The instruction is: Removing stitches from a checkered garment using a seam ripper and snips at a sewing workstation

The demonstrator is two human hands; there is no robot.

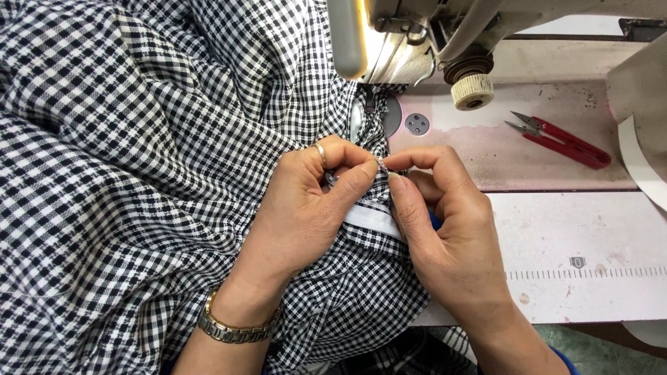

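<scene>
Both hands meet at centre frame, fingertips pressed together on a tiny metallic piece (381, 165), possibly a zipper pull; too small to tell for sure. Left hand (306, 208) pinches it between thumb and forefinger; a ring on one finger, a gold link watch (233, 328) at the wrist. Right hand (445, 229) pinches the same spot from the right, thumb and forefinger closed on it. Just beneath the fingers, a strip of white tape (372, 219), smooth and flat, runs across the black-and-white checked fabric (139, 173). The fabric is woven, soft and heavily rumpled, filling the left and near part of the scene and bunching up under the sewing machine head (410, 42) at far centre. Machine head: cream metal, with a ribbed beige knob (472, 90). Round steel plate with holes (417, 124) in the bed. Red-handled thread snips (563, 142) lie far right on the worn pale table (590, 236). Printed ruler scale (587, 273) along the table at right.
</scene>
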